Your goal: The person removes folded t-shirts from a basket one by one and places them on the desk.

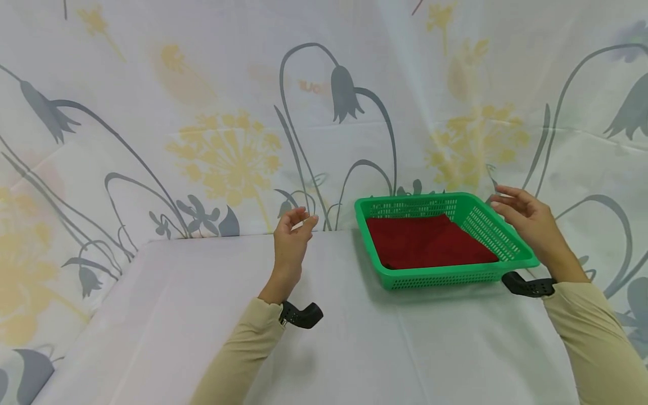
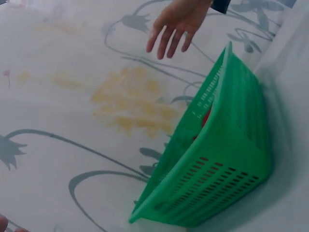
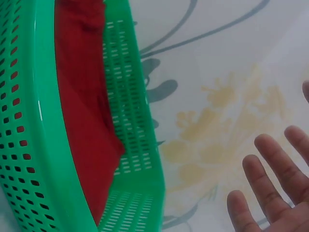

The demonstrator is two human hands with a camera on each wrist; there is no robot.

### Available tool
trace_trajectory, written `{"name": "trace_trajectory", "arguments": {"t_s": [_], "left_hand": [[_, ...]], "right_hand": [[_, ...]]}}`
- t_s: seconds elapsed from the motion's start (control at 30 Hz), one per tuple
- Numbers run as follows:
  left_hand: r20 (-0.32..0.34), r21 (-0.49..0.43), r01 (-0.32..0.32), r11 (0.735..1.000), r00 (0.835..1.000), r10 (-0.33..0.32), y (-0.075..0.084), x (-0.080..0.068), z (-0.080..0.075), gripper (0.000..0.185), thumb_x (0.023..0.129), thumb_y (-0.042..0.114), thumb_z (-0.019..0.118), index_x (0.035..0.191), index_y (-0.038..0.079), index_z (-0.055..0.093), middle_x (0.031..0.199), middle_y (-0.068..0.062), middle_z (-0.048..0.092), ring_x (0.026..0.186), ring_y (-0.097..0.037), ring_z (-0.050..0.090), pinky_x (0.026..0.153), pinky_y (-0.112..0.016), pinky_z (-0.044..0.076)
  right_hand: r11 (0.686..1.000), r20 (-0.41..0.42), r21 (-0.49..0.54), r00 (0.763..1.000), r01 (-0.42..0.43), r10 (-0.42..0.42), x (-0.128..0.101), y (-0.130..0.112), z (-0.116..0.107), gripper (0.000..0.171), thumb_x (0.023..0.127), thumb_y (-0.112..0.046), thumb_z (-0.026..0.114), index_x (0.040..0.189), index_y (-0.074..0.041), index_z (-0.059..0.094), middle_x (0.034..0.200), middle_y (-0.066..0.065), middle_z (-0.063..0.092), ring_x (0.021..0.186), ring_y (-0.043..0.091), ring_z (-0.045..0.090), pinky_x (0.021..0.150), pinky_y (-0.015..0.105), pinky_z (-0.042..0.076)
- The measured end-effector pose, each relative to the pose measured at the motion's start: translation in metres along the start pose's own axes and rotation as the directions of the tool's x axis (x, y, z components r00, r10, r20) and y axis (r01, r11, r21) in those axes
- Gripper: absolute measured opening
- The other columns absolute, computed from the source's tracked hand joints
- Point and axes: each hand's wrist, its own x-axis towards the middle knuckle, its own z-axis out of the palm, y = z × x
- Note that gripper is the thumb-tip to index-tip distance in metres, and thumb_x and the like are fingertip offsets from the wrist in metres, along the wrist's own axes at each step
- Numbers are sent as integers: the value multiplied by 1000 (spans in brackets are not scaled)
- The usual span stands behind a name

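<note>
A green plastic basket (image 1: 445, 274) with slotted walls stands on the right half of the white table. Dark red cloth (image 1: 425, 242) lies spread over its bottom. To the left of the basket my left hand (image 1: 291, 242) is raised above the table, fingers loosely bent and holding nothing. My right hand (image 1: 531, 222) hovers by the basket's right rim, also holding nothing. In the right wrist view its fingers (image 3: 270, 193) are spread apart, away from the cloth. The left wrist view shows the right hand (image 2: 178, 24) beyond the basket, with only fingertips of the left hand at the lower corner.
A white cloth (image 1: 202, 315) covers the table. Behind it hangs a pale curtain (image 1: 228, 73) printed with grey bellflowers and yellow blossoms. Each wrist wears a black strap with a camera mount, the left one (image 1: 304, 315) over the table.
</note>
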Motion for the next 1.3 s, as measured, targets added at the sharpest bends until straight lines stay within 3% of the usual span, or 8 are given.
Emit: {"name": "trace_trajectory", "arguments": {"t_s": [0.2,0.47,0.73,1.0,1.3], "left_hand": [[30,-18,87,996,996,-86,-2,-1,21,36,89,11,69,121,1,56,118,-12,53,102,-22,56,88,-39,47],[101,-12,148,989,984,-146,-8,-4,42,39,89,14,69,122,2,55,117,-13,54,109,-25,51,89,-40,46],[158,20,178,984,971,-179,-17,-8,62,40,90,18,67,126,6,54,120,-15,52,99,-22,55,87,-38,46],[230,111,216,970,944,-236,-22,-14,86,48,90,23,68,133,10,50,125,-10,52,113,-25,51,95,-45,43],[218,206,255,945,929,-299,-24,-15,105,48,89,23,67,133,13,49,122,-6,50,108,-24,52,93,-45,44]], "right_hand": [[999,70,1,996,-48,48,3,8,-3,42,102,-23,51,143,-18,44,114,-26,56,104,-7,51,79,11,40],[997,102,-9,991,-82,83,6,21,-4,40,101,-27,54,140,-21,47,111,-27,55,101,-6,52,76,11,43],[992,145,-53,982,-117,124,8,32,-4,35,100,-30,54,135,-28,46,106,-29,54,97,-7,51,73,15,44],[977,206,-125,959,-174,197,10,33,-3,57,100,-38,53,145,-8,37,115,-17,48,99,0,49,76,20,44],[973,245,-53,942,-224,230,14,38,-3,30,99,-35,56,127,-26,48,106,-25,53,96,-7,52,77,18,45]]}}
